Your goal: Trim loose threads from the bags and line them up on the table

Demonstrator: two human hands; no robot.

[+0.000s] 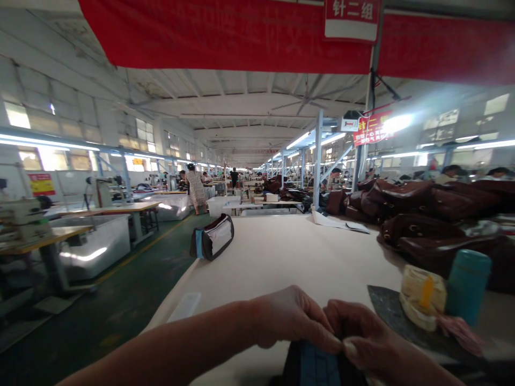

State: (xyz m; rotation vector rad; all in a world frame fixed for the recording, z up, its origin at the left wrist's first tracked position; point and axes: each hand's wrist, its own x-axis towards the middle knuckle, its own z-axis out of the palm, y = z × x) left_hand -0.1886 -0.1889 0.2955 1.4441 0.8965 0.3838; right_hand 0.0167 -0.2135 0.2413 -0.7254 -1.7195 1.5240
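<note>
At the bottom centre, a black and blue zip pouch (318,365) is partly cut off by the lower edge of the picture. My left hand (292,316) pinches its upper edge from the left. Against it from the right, my right hand (364,329) also has thumb and fingers pressed together at the pouch's edge. The two thumb tips almost meet, and whatever lies right between them is too hidden to make out. A similar pouch (213,237), black with a blue end and a pale panel, rests at the far left of the pale table (289,257).
A teal bottle (470,284) and a cream container (422,296) with a yellow piece stand at the right on a dark sheet (388,308). Brown leather bags (434,230) pile up behind. A translucent piece (185,306) lies by the left table edge. A person (197,187) stands in the aisle.
</note>
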